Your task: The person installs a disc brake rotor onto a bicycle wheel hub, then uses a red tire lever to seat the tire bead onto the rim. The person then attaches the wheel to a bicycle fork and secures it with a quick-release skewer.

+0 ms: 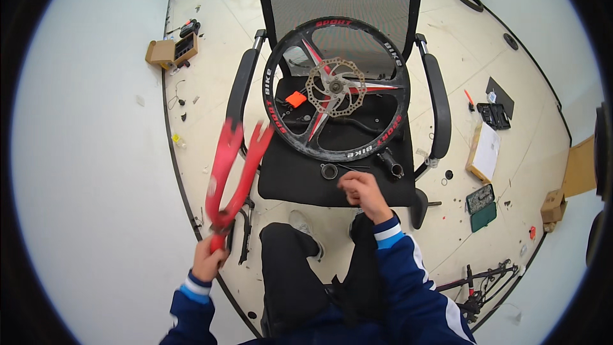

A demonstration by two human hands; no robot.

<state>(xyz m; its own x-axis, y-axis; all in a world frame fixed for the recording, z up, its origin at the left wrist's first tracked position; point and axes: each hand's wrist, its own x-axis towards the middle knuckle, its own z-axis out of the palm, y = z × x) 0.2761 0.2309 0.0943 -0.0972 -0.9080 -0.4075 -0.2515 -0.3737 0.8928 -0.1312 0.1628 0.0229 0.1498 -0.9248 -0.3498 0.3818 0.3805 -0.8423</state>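
Beside the left front of a black office chair (290, 179) with a mesh back, a red two-bladed bicycle fork (221, 176) is held up in the person's left hand (209, 259). That hand is wrapped around the narrow stem end, below the crown. The fork's long axis runs away from the body, leaning slightly right; its two tapering blades point forward, their slotted tips blurred. The right hand (363, 193) is near the seat's front edge, fingers curled; whether it grips anything small, I cannot tell. Across the chair lies a round black wheel (380, 88) with red-and-silver spokes and a perforated metal brake disc (311, 87). In front of it sit a dark, hollow ring (324, 172) and a black tubular clamp part (390, 163).
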